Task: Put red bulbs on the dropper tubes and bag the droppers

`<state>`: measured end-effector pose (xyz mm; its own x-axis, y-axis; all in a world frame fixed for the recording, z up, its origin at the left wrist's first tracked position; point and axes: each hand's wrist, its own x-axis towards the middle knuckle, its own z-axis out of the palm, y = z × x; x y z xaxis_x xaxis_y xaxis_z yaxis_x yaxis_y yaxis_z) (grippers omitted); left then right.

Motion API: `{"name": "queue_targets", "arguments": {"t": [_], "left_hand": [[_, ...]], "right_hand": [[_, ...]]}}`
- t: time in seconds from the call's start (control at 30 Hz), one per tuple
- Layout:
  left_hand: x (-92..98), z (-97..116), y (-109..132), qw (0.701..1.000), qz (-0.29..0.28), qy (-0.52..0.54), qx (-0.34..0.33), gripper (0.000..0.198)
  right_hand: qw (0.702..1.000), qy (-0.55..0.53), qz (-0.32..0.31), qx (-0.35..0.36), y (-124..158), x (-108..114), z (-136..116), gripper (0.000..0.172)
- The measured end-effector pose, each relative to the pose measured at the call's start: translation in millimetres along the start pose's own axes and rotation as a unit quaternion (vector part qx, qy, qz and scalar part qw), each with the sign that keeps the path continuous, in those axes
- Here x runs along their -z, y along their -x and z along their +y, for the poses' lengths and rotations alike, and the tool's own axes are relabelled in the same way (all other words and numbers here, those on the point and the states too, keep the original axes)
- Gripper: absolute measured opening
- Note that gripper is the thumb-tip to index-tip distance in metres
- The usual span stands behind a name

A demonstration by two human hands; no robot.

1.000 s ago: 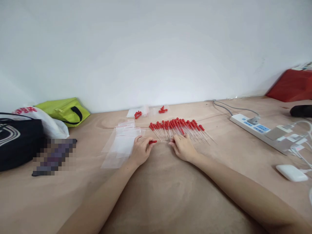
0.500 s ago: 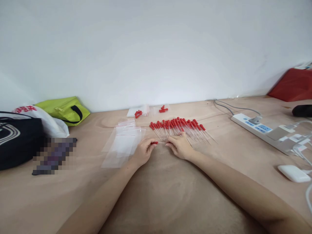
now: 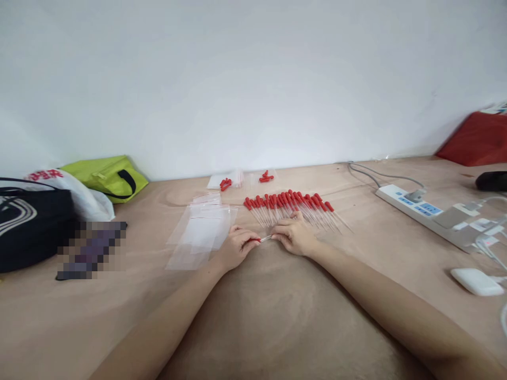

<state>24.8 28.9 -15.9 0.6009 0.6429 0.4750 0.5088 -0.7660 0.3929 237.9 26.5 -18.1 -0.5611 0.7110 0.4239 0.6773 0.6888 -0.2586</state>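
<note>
Pinched in the fingers of my left hand (image 3: 235, 248) is a red rubber bulb (image 3: 257, 240), mostly covered by the fingertips. A thin clear dropper tube (image 3: 266, 238) runs from the bulb to my right hand (image 3: 295, 236), whose closed fingers grip its other end. Whether the tube sits fully inside the bulb is hidden. Just beyond my right hand lies a row of several droppers (image 3: 293, 198), red bulbs pointing away and clear stems towards me. Flat clear zip bags (image 3: 200, 227) overlap on the table to the left of my left hand.
Loose red bulbs (image 3: 225, 184) lie on bags near the wall, with another small group (image 3: 266, 177) beside them. A power strip (image 3: 412, 203) and white charger (image 3: 476, 281) are at right. Green (image 3: 105, 177) and black bags (image 3: 35, 224) stand at left.
My left hand has shifted slightly right and nearer to me, its fingers covering more of the bulb. The tube between my hands now slants, with its right end higher.
</note>
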Motion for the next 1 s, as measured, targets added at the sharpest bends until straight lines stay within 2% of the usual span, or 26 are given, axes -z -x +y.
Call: {"name": "queue_targets", "arguments": {"t": [0.3, 0.53, 0.77, 1.0], "left_hand": [[-0.5, -1, 3, 0.999, 0.021, -0.047, -0.007, 0.014], [-0.9, 1, 3, 0.998, 0.016, -0.049, -0.032, 0.011], [-3.7, 1, 2, 0.996, 0.057, -0.059, -0.045, 0.013], [-4.7, -1, 2, 0.995, 0.053, -0.062, -0.051, 0.013]], "right_hand": [[0.998, 0.054, 0.038, -0.008, 6, -5, -11, 0.024], [0.999, 0.024, 0.031, 0.013, 5, -6, -9, 0.025], [0.999, -0.004, 0.037, -0.014, 2, -12, -17, 0.023], [1.0, -0.008, 0.015, -0.015, -1, -14, -18, 0.024]]}}
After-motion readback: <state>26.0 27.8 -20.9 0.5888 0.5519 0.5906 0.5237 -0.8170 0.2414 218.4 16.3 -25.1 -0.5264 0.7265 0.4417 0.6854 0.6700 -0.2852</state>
